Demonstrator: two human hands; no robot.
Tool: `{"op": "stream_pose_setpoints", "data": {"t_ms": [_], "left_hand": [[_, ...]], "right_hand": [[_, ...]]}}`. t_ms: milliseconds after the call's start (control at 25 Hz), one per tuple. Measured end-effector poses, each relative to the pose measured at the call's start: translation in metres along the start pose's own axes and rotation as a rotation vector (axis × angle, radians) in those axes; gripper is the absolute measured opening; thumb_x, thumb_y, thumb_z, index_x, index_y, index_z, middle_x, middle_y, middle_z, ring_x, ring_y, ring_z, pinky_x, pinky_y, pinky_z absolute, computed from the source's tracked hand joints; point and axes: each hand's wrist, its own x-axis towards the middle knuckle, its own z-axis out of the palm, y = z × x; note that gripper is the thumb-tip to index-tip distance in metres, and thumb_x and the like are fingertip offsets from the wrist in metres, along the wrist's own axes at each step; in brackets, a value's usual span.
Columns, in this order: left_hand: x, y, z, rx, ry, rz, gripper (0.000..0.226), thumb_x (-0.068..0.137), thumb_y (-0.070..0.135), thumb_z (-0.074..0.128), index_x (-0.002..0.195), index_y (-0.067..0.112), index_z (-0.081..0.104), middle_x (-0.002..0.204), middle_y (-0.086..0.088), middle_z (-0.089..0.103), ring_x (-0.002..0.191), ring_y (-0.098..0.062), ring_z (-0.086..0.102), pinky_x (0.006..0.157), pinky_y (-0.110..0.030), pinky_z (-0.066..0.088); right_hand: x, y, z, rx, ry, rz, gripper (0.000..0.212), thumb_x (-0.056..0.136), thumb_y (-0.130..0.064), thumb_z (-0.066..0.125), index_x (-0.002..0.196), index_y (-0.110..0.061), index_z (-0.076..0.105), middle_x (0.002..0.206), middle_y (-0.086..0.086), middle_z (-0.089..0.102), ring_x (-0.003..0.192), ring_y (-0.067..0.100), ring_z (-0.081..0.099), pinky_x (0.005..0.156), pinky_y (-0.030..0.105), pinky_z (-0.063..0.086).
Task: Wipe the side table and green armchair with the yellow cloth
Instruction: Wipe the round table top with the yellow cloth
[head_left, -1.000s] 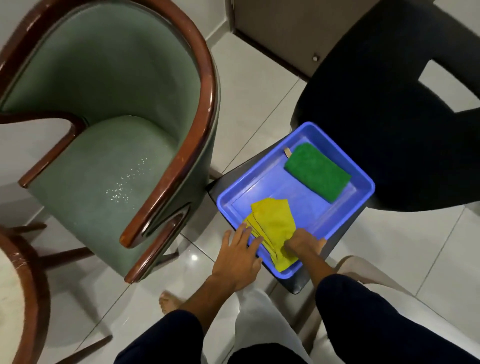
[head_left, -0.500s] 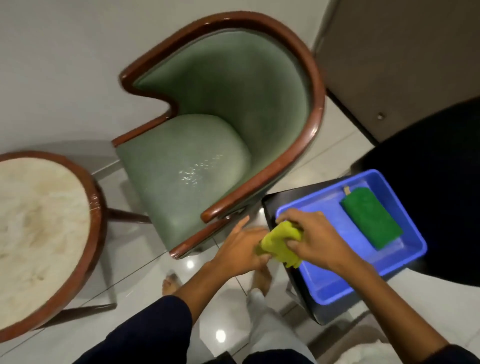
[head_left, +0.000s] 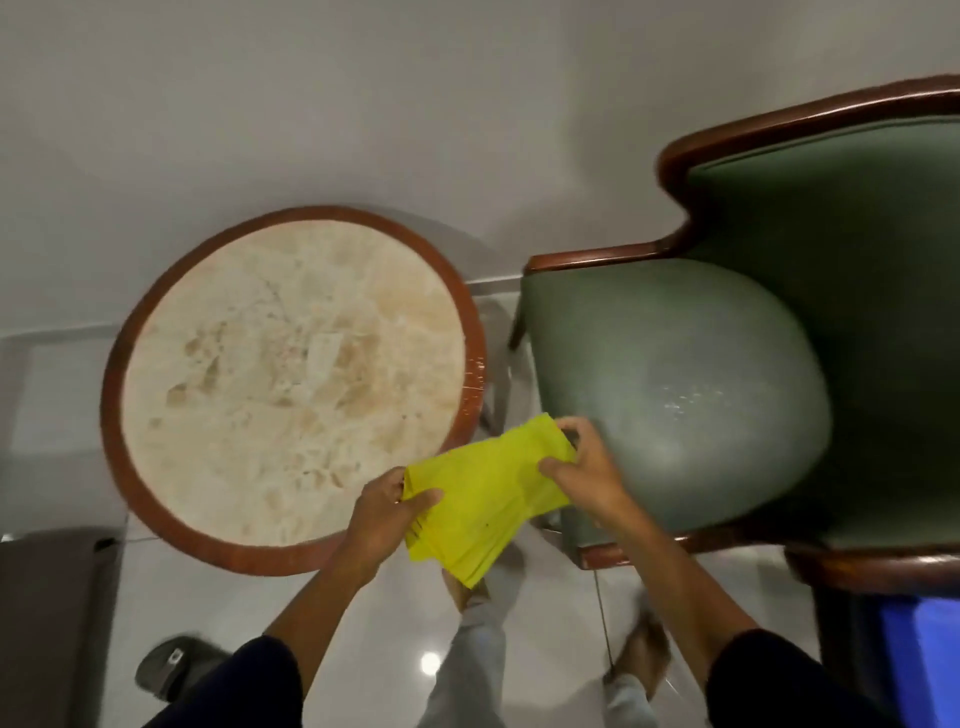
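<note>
The yellow cloth (head_left: 483, 496) hangs folded in the air between the side table and the armchair, above the floor. My left hand (head_left: 387, 512) grips its lower left edge. My right hand (head_left: 584, 470) pinches its upper right corner. The round side table (head_left: 291, 384) has a pale stone top with brownish stains and a red-brown wooden rim; its near right edge lies just left of my left hand. The green armchair (head_left: 727, 384) with a dark wooden frame stands at the right, with a patch of small white specks on its seat.
A white wall runs behind the table and chair. The floor is glossy pale tile. A brown surface (head_left: 47, 623) fills the bottom left corner, with a dark sandal (head_left: 171, 670) beside it. The blue tray's corner (head_left: 919, 654) shows at the bottom right. My feet stand below the cloth.
I lifted the yellow cloth out of the blue tray with both hands and spread it. The view swung left, bringing the side table to the centre and the tray to the edge.
</note>
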Motion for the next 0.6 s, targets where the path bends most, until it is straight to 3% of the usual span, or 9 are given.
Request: {"op": "stream_pose_setpoints", "data": {"t_ms": [80, 160, 240, 320, 400, 600], "left_hand": [[0.034, -0.009, -0.023, 0.101, 0.07, 0.042, 0.024, 0.085, 0.012, 0.071, 0.108, 0.013, 0.064, 0.113, -0.017, 0.071, 0.105, -0.036, 0.068, 0.089, -0.049, 0.056], [0.07, -0.006, -0.044, 0.434, 0.226, 0.288, 0.039, 0.086, 0.015, 0.063, 0.123, 0.015, 0.054, 0.122, -0.014, 0.065, 0.109, -0.035, 0.064, 0.087, -0.043, 0.052], [0.115, 0.004, -0.069, 0.818, 0.431, 0.532, 0.048, 0.086, 0.021, 0.053, 0.133, 0.016, 0.047, 0.134, -0.017, 0.058, 0.118, -0.036, 0.059, 0.094, -0.049, 0.046], [0.152, 0.009, -0.087, 1.045, 0.541, 0.522, 0.052, 0.094, 0.03, 0.043, 0.143, 0.014, 0.041, 0.151, -0.019, 0.043, 0.136, -0.035, 0.045, 0.108, -0.056, 0.032], [0.178, -0.004, -0.1, 1.125, 0.554, 0.426, 0.057, 0.1, 0.042, 0.03, 0.151, 0.017, 0.03, 0.162, -0.016, 0.025, 0.148, -0.032, 0.025, 0.116, -0.059, 0.017], [0.192, -0.02, -0.11, 1.081, 0.586, 0.458, 0.06, 0.1, 0.053, 0.018, 0.152, 0.023, 0.025, 0.164, -0.009, 0.019, 0.152, -0.025, 0.016, 0.12, -0.056, 0.01]], "right_hand": [[0.034, -0.023, 0.042, -0.129, 0.11, -0.051, 0.049, 0.082, -0.006, 0.068, 0.128, -0.008, 0.05, 0.126, 0.017, 0.06, 0.116, 0.035, 0.057, 0.094, 0.04, 0.046], [0.055, -0.032, 0.084, -0.397, 0.324, -0.113, 0.063, 0.087, -0.021, 0.067, 0.141, -0.007, 0.038, 0.142, 0.021, 0.046, 0.129, 0.038, 0.045, 0.103, 0.045, 0.041], [0.063, -0.032, 0.138, -0.521, 0.407, -0.103, 0.073, 0.092, -0.037, 0.058, 0.149, -0.005, 0.025, 0.154, 0.025, 0.028, 0.142, 0.039, 0.028, 0.113, 0.05, 0.031], [0.071, -0.031, 0.19, -0.473, 0.347, 0.006, 0.085, 0.094, -0.054, 0.043, 0.153, -0.002, 0.011, 0.16, 0.028, 0.008, 0.15, 0.038, 0.006, 0.12, 0.05, 0.015], [0.097, -0.034, 0.219, -0.483, 0.362, 0.093, 0.093, 0.092, -0.065, 0.033, 0.153, 0.0, 0.003, 0.16, 0.029, -0.002, 0.15, 0.039, -0.006, 0.123, 0.052, 0.005], [0.197, -0.054, 0.177, -0.617, 0.531, -0.06, 0.084, 0.095, -0.059, 0.033, 0.152, 0.001, 0.016, 0.16, 0.029, 0.01, 0.149, 0.041, 0.008, 0.122, 0.053, 0.011]]}}
